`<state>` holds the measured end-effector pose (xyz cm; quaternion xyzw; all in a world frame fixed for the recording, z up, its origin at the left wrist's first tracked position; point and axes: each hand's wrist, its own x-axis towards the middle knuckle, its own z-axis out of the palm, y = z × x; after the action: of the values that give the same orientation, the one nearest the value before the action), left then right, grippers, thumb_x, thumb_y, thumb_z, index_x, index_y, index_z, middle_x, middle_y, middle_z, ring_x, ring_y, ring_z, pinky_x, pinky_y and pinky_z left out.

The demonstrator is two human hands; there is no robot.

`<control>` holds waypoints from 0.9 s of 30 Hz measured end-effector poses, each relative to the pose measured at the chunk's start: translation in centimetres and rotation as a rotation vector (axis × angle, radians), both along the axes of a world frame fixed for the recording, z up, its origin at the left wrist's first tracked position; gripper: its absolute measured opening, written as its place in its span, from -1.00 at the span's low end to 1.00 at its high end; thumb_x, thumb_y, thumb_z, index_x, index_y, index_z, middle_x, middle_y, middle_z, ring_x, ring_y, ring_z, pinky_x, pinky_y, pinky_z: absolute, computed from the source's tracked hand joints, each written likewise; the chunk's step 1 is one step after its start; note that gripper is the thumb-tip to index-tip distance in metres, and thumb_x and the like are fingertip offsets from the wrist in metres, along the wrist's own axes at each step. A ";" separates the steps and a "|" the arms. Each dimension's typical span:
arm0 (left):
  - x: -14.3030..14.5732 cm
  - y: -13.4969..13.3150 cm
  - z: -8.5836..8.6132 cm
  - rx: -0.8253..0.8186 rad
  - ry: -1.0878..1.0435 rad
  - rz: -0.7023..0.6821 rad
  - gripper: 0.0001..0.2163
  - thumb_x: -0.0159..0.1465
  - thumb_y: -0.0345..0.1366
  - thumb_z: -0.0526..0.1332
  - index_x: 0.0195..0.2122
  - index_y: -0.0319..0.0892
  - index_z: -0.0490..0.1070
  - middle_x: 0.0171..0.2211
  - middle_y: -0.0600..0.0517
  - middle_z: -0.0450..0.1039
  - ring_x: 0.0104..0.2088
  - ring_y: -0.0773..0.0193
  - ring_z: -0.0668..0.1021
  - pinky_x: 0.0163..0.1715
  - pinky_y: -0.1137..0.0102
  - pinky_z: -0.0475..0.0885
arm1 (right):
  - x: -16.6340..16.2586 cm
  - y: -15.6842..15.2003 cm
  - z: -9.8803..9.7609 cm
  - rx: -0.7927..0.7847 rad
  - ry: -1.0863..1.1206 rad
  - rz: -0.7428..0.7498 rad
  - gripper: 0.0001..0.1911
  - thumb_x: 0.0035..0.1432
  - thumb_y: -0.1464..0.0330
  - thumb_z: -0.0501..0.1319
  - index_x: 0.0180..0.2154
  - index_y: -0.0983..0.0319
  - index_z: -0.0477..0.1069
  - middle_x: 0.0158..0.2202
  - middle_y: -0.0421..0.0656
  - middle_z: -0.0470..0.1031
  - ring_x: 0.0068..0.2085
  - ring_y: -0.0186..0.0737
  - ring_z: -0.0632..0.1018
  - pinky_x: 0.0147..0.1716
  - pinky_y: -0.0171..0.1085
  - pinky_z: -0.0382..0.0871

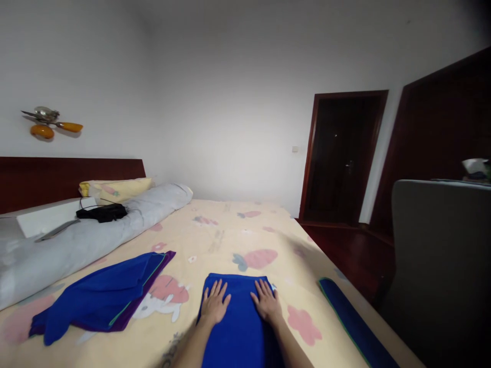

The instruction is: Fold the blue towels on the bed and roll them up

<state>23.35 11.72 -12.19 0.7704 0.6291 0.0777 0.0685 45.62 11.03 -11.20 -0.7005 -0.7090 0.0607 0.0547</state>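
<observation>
A folded blue cloth [238,327] lies on the bed's yellow printed sheet [230,240] right in front of me. My left hand [214,304] rests flat on its left part, fingers spread. My right hand [266,301] lies flat on its right part, fingers stretched out. Neither hand grips anything. A second blue garment with a purple and green edge [103,296] lies crumpled to the left. A blue strip of cloth [351,322] runs along the bed's right edge.
A rolled grey quilt [88,235] lies along the left with a black pouch [103,211] on it and a yellow pillow [115,188] behind. A dark headboard [46,179], a dark door [341,153] and a grey chair back [441,266] stand around.
</observation>
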 end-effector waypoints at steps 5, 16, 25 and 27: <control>-4.0 -1.2 1.0 0.139 0.123 0.140 -0.50 0.39 -0.20 -0.12 0.35 -0.11 0.05 0.37 -0.03 -0.13 0.36 0.03 0.04 0.27 -0.12 -0.07 | 3.1 -1.3 0.1 0.036 -0.048 -0.137 -0.34 0.36 0.11 -0.19 0.35 0.34 -0.11 0.38 -0.02 -0.20 0.38 0.01 -0.10 0.31 0.14 -0.29; -0.5 -12.9 -4.7 0.348 0.058 -0.385 -0.45 0.43 -0.09 -0.08 0.39 0.03 -0.25 0.34 0.04 -0.09 0.31 0.12 0.19 0.20 0.11 0.26 | -1.6 -13.7 -1.6 0.074 0.088 0.409 -0.36 0.34 -0.05 -0.28 0.34 0.04 -0.13 0.36 -0.19 -0.21 0.36 -0.05 -0.03 0.28 0.12 -0.02; -8.8 -16.6 -5.4 0.505 0.196 -0.567 -0.31 0.37 -0.07 0.09 0.39 0.04 -0.31 0.27 0.01 0.11 0.18 0.20 0.39 0.06 0.35 0.39 | 4.8 -18.4 -1.6 0.061 0.049 0.516 -0.39 0.34 -0.01 -0.13 0.33 -0.03 -0.17 0.33 -0.16 -0.11 0.31 0.07 0.07 0.20 0.18 0.13; -10.7 -17.2 -5.1 0.516 0.175 -0.603 -0.35 0.37 -0.14 0.11 0.38 0.09 -0.23 0.26 0.05 0.17 0.17 0.25 0.40 0.07 0.40 0.38 | 6.1 -19.2 -1.5 0.077 0.061 0.567 -0.38 0.32 0.01 -0.06 0.33 -0.04 -0.15 0.32 -0.16 -0.06 0.30 0.06 0.11 0.19 0.14 0.18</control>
<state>12.68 -5.52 -17.25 0.9159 0.3383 0.1436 -0.1613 51.70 -8.19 -12.66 -0.4695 -0.8764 0.0677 0.0832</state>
